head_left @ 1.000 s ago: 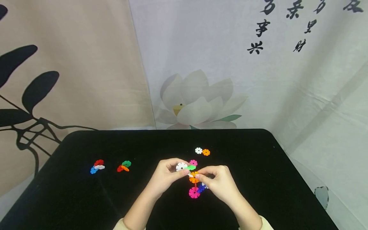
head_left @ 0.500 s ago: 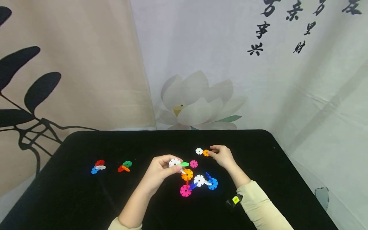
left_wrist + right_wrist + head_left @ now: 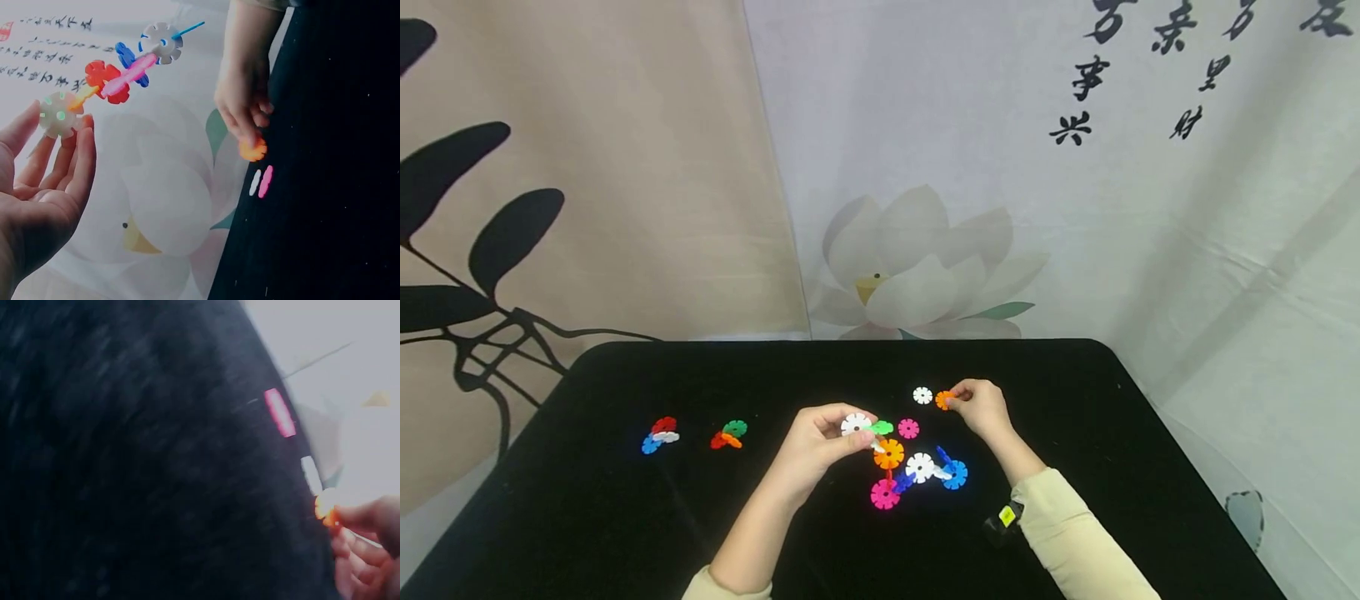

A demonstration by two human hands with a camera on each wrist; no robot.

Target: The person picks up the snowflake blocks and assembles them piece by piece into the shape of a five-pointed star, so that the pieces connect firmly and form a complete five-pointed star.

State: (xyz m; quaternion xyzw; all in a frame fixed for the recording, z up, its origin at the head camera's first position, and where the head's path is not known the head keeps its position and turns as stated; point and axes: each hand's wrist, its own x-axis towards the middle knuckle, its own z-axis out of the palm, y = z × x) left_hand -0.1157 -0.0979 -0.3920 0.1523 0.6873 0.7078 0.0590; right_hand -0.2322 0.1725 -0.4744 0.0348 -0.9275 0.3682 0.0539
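Note:
In the head view my left hand (image 3: 822,437) pinches one end of a chain of interlocking snowflake discs. A white disc (image 3: 854,425) and a green disc (image 3: 882,427) lie at the fingers. From there the chain runs through an orange disc (image 3: 889,454), a pink disc (image 3: 884,495) and a white disc (image 3: 920,467) to a blue disc (image 3: 955,475). The left wrist view shows the chain reaching up and away from the fingertips. At the far side of the table, my right hand (image 3: 983,408) pinches a loose orange snowflake disc (image 3: 252,150) between thumb and fingers.
Beside the right hand lie a loose white disc (image 3: 922,395) and a loose pink disc (image 3: 908,428). Two small joined clusters, a red-blue-white one (image 3: 660,435) and a green-red-orange one (image 3: 728,434), sit on the left of the black table (image 3: 587,517). A printed curtain hangs behind.
My right hand has left the chain, reached to the far loose discs and taken hold of the orange one, shifting it slightly from the white one. The left hand moved a little left, keeping the chain.

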